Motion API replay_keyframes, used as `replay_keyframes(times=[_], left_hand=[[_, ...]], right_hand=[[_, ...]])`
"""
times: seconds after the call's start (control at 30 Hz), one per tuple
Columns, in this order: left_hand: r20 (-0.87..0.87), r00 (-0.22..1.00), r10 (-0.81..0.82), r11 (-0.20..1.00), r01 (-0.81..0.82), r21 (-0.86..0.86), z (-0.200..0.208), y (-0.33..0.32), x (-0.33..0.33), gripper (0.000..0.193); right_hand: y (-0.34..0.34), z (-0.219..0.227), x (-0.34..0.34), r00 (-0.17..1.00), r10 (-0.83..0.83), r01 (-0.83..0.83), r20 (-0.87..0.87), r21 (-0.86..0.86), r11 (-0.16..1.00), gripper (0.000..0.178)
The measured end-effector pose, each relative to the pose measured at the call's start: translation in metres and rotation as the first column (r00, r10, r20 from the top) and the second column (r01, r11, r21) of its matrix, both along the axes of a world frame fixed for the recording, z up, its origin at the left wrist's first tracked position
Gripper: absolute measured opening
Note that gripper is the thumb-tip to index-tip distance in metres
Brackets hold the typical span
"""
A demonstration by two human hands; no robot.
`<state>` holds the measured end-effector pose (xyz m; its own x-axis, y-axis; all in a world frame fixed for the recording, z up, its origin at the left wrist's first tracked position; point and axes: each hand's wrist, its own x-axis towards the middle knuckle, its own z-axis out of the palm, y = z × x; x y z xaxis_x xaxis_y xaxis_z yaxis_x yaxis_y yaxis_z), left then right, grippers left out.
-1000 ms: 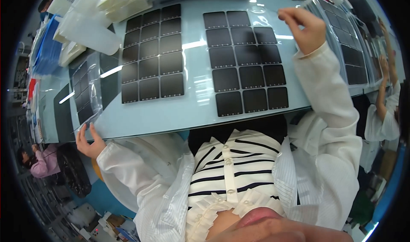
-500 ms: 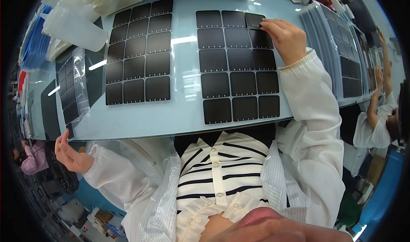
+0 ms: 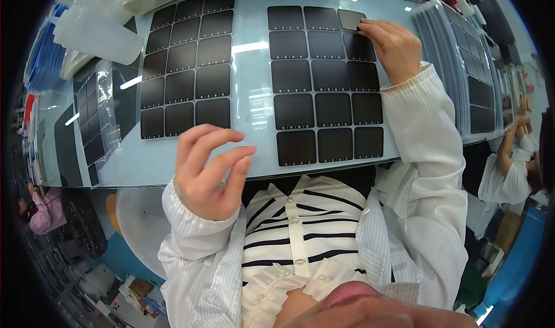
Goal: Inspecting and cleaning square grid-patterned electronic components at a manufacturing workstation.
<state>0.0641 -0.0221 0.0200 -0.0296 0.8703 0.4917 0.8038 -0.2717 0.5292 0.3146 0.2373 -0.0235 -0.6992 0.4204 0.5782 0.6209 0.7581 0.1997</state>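
Two grids of dark, glossy square pieces with small pale marks along their lower edges lie on the table; one is the left grid (image 3: 180,87), the other the right grid (image 3: 330,75). At the right grid's far right corner, my right hand (image 3: 399,47) pinches the edge of a dark square piece (image 3: 350,20), which looks lighter than its neighbours. My left hand (image 3: 211,169) hovers over the table's near edge, just below the left grid, with its fingers curved apart and nothing in them.
Stacked sheets of similar squares (image 3: 459,67) stand at the right. A translucent plastic jug (image 3: 95,36) lies at the far left, above a clear-sleeved strip of small squares (image 3: 92,120). Another person's arms (image 3: 511,134) show at the far right, and a person in pink (image 3: 46,212) at the left.
My left hand has swung from the table's left corner to the middle, near the left grid. My right hand has shifted slightly right, and the corner square appears paler and tilted.
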Motion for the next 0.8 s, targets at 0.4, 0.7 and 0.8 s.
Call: replay_keyframes(times=[0.4, 0.7, 0.8], left_hand=[[0.412, 0.908, -0.079, 0.915, 0.23, -0.332, -0.012, -0.005, 0.017, 0.034], [0.881, 0.466, 0.079, 0.848, 0.434, -0.305, -0.012, -0.014, 0.016, 0.046], [0.778, 0.625, 0.06, 0.857, 0.368, -0.361, -0.011, -0.016, 0.023, 0.048]], right_hand=[[-0.001, -0.001, 0.001, 0.999, -0.019, 0.019, 0.03, -0.01, 1.0, 0.009], [-0.005, 0.0, 0.001, 0.987, -0.065, 0.067, 0.147, -0.007, 0.998, 0.015], [-0.014, 0.016, 0.0, 0.999, 0.02, -0.015, 0.045, -0.093, 0.996, 0.021]])
